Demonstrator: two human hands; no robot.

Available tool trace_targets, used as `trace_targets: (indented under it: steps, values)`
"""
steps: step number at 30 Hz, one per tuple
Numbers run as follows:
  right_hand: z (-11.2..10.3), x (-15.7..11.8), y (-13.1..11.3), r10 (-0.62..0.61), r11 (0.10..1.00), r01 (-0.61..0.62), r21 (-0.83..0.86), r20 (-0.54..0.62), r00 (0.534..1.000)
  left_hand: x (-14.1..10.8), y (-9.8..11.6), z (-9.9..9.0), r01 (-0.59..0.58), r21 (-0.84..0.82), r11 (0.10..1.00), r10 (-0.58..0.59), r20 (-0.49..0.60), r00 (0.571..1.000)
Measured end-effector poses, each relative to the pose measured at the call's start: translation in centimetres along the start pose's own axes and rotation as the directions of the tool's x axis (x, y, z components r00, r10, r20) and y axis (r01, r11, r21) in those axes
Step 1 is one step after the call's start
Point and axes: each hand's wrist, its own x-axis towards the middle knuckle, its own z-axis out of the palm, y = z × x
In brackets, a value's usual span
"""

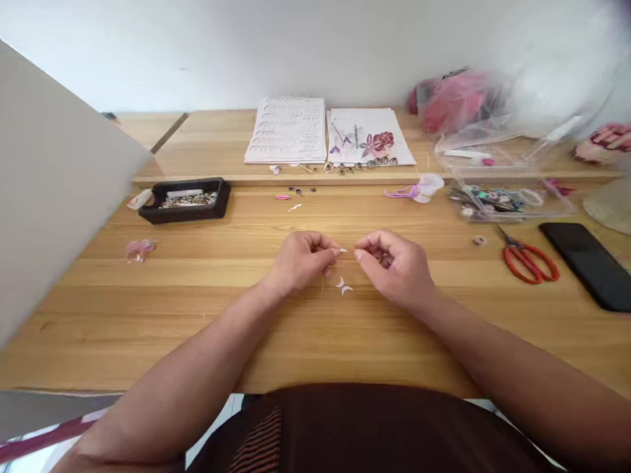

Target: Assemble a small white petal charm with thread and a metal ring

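Note:
My left hand (308,259) is closed in a pinch on a small white piece (344,250), whose pale tip sticks out past the thumb and forefinger. A thin gold wire or thread (323,284) hangs below that hand. My right hand (394,266) faces it a short way to the right, thumb and forefinger pinched together. Whatever it holds is too fine to make out. Just below the gap between the hands, two small white crescent-shaped pieces (344,286) lie on the wooden table (315,341).
Red-handled scissors (530,259) and a black phone (589,263) lie at right. Behind stand a clear tray (513,203) of beads and a purple-ribboned piece (419,189). A black box (185,200) of small parts is at left; paper sheets (290,131) lie on the raised ledge.

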Motion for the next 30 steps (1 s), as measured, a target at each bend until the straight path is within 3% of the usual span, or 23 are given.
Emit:
trace_targets:
  steps: [6,13,19,24,30]
  values:
    - [0.09,-0.1,-0.24,-0.003,0.999,0.005,-0.054,0.028,1.0,-0.54,0.23,0.11,-0.019,0.013,1.0,0.019,0.015,1.0]
    - [0.01,-0.13,-0.41,0.047,0.999,-0.047,0.007,0.045,0.998,-0.02,-0.34,0.38,-0.021,-0.03,0.999,0.02,-0.018,1.0]
    - [0.21,-0.11,-0.22,0.01,1.0,-0.009,-0.014,0.039,0.999,-0.12,-0.11,0.33,-0.029,0.015,0.999,0.029,-0.013,0.999]
    - [0.35,0.19,-0.06,0.07,0.997,-0.071,0.014,0.066,0.995,-0.31,0.16,0.6,-0.02,0.047,0.999,0.019,0.01,1.0]
    - [0.04,0.43,0.1,0.107,0.992,-0.111,0.053,0.074,0.992,-0.23,-0.03,0.55,0.065,-0.052,0.997,-0.059,0.104,0.993]
